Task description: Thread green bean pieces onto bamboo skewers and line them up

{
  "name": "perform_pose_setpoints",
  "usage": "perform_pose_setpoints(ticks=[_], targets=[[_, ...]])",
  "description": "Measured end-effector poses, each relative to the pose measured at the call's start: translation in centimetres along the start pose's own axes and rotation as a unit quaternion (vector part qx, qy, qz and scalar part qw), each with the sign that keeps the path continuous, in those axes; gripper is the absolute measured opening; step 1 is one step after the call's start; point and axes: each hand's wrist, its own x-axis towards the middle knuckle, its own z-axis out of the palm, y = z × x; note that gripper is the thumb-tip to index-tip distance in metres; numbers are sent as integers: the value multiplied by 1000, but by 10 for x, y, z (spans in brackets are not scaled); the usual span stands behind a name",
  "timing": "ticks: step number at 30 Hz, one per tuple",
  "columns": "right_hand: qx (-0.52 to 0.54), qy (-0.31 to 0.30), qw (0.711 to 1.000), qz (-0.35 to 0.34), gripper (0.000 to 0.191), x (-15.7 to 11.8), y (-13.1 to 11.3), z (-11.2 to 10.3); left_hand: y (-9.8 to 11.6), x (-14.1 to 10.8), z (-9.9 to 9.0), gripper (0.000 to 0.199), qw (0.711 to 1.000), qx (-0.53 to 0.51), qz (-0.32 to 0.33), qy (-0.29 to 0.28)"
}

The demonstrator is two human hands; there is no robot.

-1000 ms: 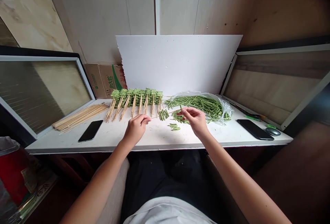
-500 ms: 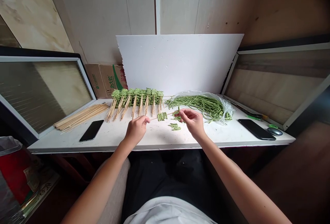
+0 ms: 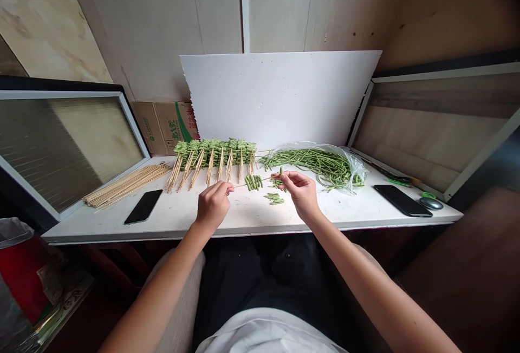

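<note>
The left hand [image 3: 212,206] pinches a bamboo skewer [image 3: 239,185] and the right hand [image 3: 301,196] grips its far end, with cut green beans [image 3: 253,182] threaded between the hands above the white surface [image 3: 244,215].

A white bench [image 3: 244,215] carries loose bamboo skewers [image 3: 125,184], rows of skewered long beans [image 3: 211,152], a bag of long beans [image 3: 320,168] and two smartphones [image 3: 143,207].

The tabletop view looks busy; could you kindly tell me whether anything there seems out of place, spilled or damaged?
The white foam board behind the table has a ragged, torn-looking left edge, unlike its straight top edge. A few loose cut green bean pieces also lie on the white table, apart from the bean skewers.
</note>
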Motion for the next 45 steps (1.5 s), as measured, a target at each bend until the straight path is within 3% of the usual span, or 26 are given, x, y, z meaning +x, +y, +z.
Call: perform_pose_setpoints(ticks=[11, 19, 24, 32, 45], targets=[[-30, -23, 999, -39, 30, -8, -1, 7, -17, 4, 0, 27, 990, -86, -55, -92], [-39, -41, 997, -57, 26, -9, -1, 6, -21, 1, 3, 29, 977, -85, -86, -177], [-34, -37, 998, -43, 33, -7, -3, 4, -20, 1, 3, 22, 977, -101, -101, -160], [43, -27, 996, 77, 38, -7, 10, 8, -15, 7, -7, 21, 986, -83, -90, -117], [-2, -54, 998, -11, 29, -11, 10, 13, -17, 4, 1, 27, 974, -124, -88, -169]])
